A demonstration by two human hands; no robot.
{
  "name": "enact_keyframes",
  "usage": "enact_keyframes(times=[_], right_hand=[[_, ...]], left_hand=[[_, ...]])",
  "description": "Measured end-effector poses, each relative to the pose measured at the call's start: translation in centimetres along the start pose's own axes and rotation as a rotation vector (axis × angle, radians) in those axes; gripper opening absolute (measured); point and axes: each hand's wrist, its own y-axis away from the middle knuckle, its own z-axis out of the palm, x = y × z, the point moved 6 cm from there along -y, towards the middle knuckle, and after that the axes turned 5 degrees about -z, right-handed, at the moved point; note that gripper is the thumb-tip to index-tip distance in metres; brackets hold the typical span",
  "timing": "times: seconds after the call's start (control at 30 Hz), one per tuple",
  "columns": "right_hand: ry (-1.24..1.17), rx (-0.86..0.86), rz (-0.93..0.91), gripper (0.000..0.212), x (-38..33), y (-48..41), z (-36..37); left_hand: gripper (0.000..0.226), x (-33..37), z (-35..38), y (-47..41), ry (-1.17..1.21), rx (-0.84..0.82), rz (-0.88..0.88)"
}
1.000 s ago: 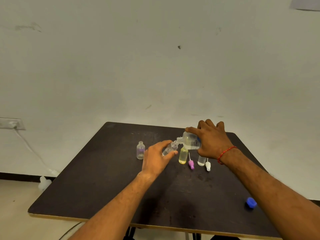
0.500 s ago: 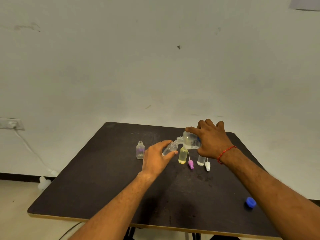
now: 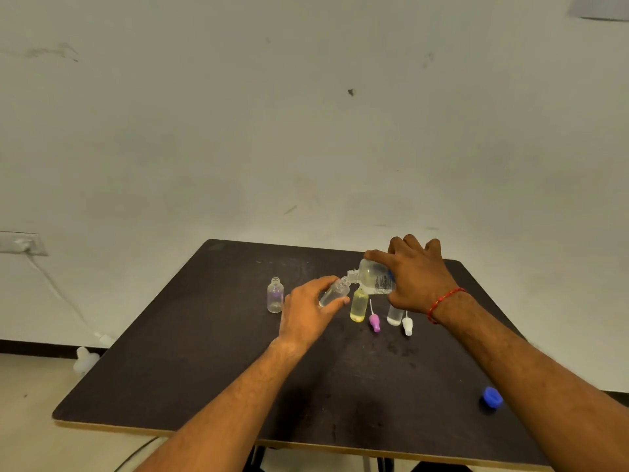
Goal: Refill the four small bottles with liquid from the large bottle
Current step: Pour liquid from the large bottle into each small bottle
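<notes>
We find writing only on the large bottle [image 3: 376,279]: a block of dark print on its side with a blue patch next to it, too small to read. Our right hand [image 3: 418,277] grasps this bottle from above, fingers curled round its body. It lies nearly level over the table [image 3: 204,352], with its long axis running left to right and its open neck pointing left and slightly down.

Our left hand [image 3: 306,308] grips a small clear bottle [image 3: 335,292], tilted so its mouth points up and to the right and meets the large bottle's neck. Whether the two mouths touch we cannot tell.

Just below that meeting point a yellow bottle [image 3: 358,306] stands upright. To its right are a pink nozzle cap [image 3: 374,322], another clear bottle [image 3: 394,316] partly behind the right hand, and a white nozzle cap [image 3: 407,326]. A purple-tinted bottle [image 3: 275,296] stands uncapped to the left of our left hand. A blue cap [image 3: 492,397] lies near the table's right edge, well apart from the rest. A red thread [image 3: 442,301] circles our right wrist.
</notes>
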Motion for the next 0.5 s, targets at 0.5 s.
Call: enact_keyframes(times=[0.5], right_hand=[[-0.036, -0.013, 0.036, 0.077, -0.02, 0.39, 0.46]], left_hand=[[0.054, -0.42, 0.21, -0.16, 0.012, 0.010, -0.005]])
